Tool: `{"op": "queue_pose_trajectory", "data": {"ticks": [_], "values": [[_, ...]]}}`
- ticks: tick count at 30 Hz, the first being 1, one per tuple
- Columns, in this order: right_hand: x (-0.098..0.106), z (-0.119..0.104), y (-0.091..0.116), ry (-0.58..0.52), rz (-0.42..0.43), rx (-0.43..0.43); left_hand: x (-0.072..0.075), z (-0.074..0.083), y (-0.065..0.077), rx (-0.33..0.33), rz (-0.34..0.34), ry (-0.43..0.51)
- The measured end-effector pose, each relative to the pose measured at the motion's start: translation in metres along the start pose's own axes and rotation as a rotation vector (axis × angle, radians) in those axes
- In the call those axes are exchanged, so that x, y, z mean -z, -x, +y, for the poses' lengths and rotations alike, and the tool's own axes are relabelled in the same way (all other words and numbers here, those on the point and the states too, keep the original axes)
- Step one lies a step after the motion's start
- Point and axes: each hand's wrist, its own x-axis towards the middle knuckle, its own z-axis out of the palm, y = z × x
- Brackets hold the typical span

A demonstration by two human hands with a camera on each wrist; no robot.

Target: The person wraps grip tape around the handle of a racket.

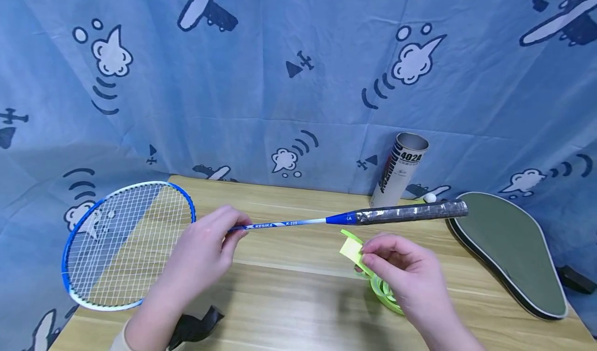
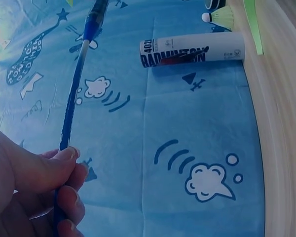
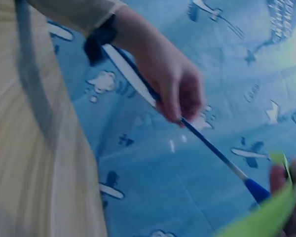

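Observation:
My left hand (image 1: 201,255) pinches the blue and white shaft of a badminton racket (image 1: 270,225) between thumb and fingers. Its strung head (image 1: 130,247) lies to the left of that hand, and the dark, shiny handle (image 1: 410,212) points right, held over the table. Just below the handle, my right hand (image 1: 415,273) pinches a yellow-green grip tape (image 1: 351,249) near its pale end. The rest of the tape hangs in loose coils under the right fingers, partly hidden by them. In the right wrist view the tape (image 3: 261,217) is blurred in front of the racket.
A white shuttlecock tube (image 1: 400,169) stands upright at the back of the wooden table (image 1: 289,299), behind the handle. A shuttlecock (image 2: 221,18) is beside it. On the right lies a dark green racket cover (image 1: 508,247). A blue printed curtain (image 1: 261,81) hangs behind the table.

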Motion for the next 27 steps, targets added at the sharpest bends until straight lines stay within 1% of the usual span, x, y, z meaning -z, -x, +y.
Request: {"op": "queue_pose_trajectory", "data": {"ticks": [1,2,4,7,10,12,14,16,18,20,23,25,27], "values": [[-0.005,-0.001,0.000,0.020,0.060,-0.012,0.000,0.001,0.000,-0.001,0.006,-0.001],[-0.009,-0.001,-0.001,0.023,0.099,0.001,-0.001,0.002,0.001,-0.003,0.012,-0.003],[-0.015,0.000,-0.002,0.004,0.148,0.031,-0.002,0.003,0.001,-0.011,0.021,-0.012],[-0.021,0.001,-0.003,-0.013,0.196,0.071,-0.004,0.006,0.001,-0.029,0.031,-0.026],[-0.025,0.003,-0.006,-0.034,0.263,0.050,-0.005,0.007,0.001,-0.045,0.043,-0.031],[-0.028,0.005,-0.009,-0.083,0.314,0.039,-0.005,0.008,0.002,-0.057,0.057,-0.031],[-0.030,0.009,-0.012,-0.151,0.357,0.056,-0.005,0.008,0.002,-0.073,0.074,-0.028],[-0.032,0.013,-0.015,-0.224,0.377,0.096,-0.005,0.008,0.002,-0.095,0.092,-0.027],[-0.033,0.017,-0.016,-0.272,0.355,0.147,-0.005,0.008,0.002,-0.115,0.107,-0.022],[-0.034,0.020,-0.017,-0.305,0.334,0.165,-0.004,0.007,0.002,-0.130,0.117,-0.018],[-0.035,0.020,-0.016,-0.325,0.321,0.142,-0.003,0.007,0.002,-0.137,0.125,-0.010],[-0.035,0.018,-0.016,-0.336,0.346,0.099,-0.002,0.007,0.002,-0.141,0.125,-0.007],[-0.035,0.016,-0.016,-0.338,0.374,0.079,-0.001,0.007,0.001,-0.145,0.124,-0.004]]}}
